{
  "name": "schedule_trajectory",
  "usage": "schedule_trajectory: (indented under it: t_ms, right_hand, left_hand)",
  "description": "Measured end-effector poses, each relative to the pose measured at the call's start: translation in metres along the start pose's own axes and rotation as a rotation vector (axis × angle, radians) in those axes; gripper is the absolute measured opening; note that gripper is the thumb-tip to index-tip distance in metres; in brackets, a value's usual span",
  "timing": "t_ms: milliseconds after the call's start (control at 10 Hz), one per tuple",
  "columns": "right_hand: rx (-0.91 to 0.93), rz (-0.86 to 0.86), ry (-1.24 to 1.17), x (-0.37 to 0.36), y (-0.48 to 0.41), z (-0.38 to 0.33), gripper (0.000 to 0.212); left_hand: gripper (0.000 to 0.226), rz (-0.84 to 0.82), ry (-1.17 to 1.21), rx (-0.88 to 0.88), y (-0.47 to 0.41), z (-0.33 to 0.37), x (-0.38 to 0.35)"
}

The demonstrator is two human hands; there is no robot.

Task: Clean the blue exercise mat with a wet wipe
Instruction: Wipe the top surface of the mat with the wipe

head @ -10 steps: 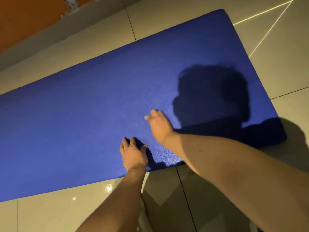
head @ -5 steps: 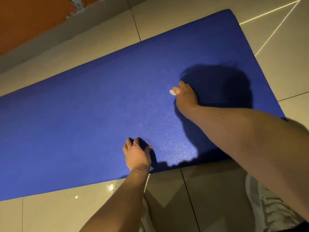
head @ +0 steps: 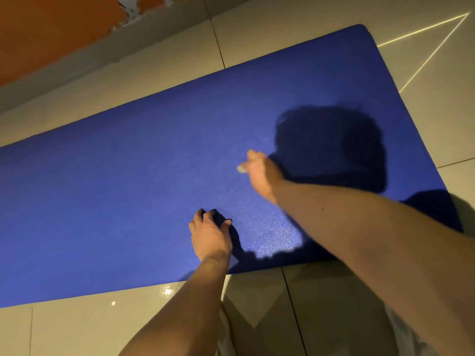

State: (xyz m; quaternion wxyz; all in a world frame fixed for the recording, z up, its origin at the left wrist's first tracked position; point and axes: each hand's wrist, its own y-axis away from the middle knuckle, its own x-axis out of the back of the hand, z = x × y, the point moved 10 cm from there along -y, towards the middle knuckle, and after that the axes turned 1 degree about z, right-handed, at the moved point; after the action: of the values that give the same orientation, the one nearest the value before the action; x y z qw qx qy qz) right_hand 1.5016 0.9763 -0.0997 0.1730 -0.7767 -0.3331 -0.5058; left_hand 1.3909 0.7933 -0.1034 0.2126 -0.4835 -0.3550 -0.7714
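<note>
From the head camera, the blue exercise mat [head: 128, 188] lies flat on the floor [head: 90, 325]. It runs slantwise across the picture, from the left side up to the top right. One rounded corner of the mat shows at the top right. The floor is made of big pale tiles with thin dark lines between them.

The left hand [head: 210, 235] is on the mat, near the edge closest to the person. Its fingers are spread and a bit bent, and the tips press down on the mat. It holds nothing.

The right hand [head: 262, 173] is farther out, near the middle of the mat. It looks blurry. Its fingers are curled around a small white wet wipe [head: 241, 169]. Only a little bit of the wipe pokes out on the left side of the hand, down against the mat. Both arms reach in from the bottom of the picture.

A big dark shadow [head: 334, 150] falls on the mat just past the right hand. The mat shines a little in the patch between the two hands.

At the top left is an orange wall [head: 51, 29] with some paint peeled off. A grey strip [head: 77, 65] runs along the bottom of the wall. Two thin bright lines of light [head: 424, 29] cross the tiles at the top right. Some small bright spots shine on the tile near the left arm.
</note>
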Motion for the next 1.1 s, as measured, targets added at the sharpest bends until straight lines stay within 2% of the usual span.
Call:
schedule_trajectory:
  t_ms: [100,200,300,500,600,700,800,900,1000,1100]
  right_hand:
    - [-0.261,0.093,-0.029,0.033,-0.007,0.077,0.019]
    - [-0.354,0.142,-0.068,0.038,-0.004,0.093,0.008]
    - [-0.326,0.198,0.013,0.03,-0.008,0.058,0.014]
    - [0.064,-0.118,0.003,-0.039,0.0,-0.09,0.041]
    - [0.139,-0.118,-0.054,-0.042,-0.012,-0.076,0.035]
    - [0.006,-0.005,-0.021,0.001,-0.033,0.003,0.017]
    - [-0.227,0.051,-0.019,0.03,-0.036,0.072,0.022]
    - [-0.321,0.127,-0.07,0.028,-0.031,0.065,0.027]
    - [-0.172,-0.008,-0.063,-0.001,-0.025,0.008,0.033]
    - [-0.075,-0.066,-0.144,0.001,-0.036,-0.015,0.039]
  left_hand:
    - [0.051,-0.003,0.021,0.016,-0.006,0.0,0.002]
    - [0.055,-0.001,0.037,0.012,-0.01,-0.002,0.003]
    - [0.062,-0.013,0.047,0.007,-0.016,-0.002,0.0]
    - [0.067,-0.032,0.005,-0.017,-0.021,-0.001,-0.001]
    - [0.066,-0.026,-0.036,-0.044,-0.026,-0.001,0.001]
    - [0.063,-0.002,-0.003,-0.059,-0.034,-0.001,0.003]
    - [0.065,0.016,0.024,-0.083,-0.043,0.001,0.004]
    - [0.072,0.004,-0.015,-0.098,-0.05,0.0,0.003]
    - [0.074,-0.013,-0.045,-0.095,-0.053,0.0,0.002]
    - [0.071,-0.04,-0.072,-0.06,-0.056,0.003,0.002]
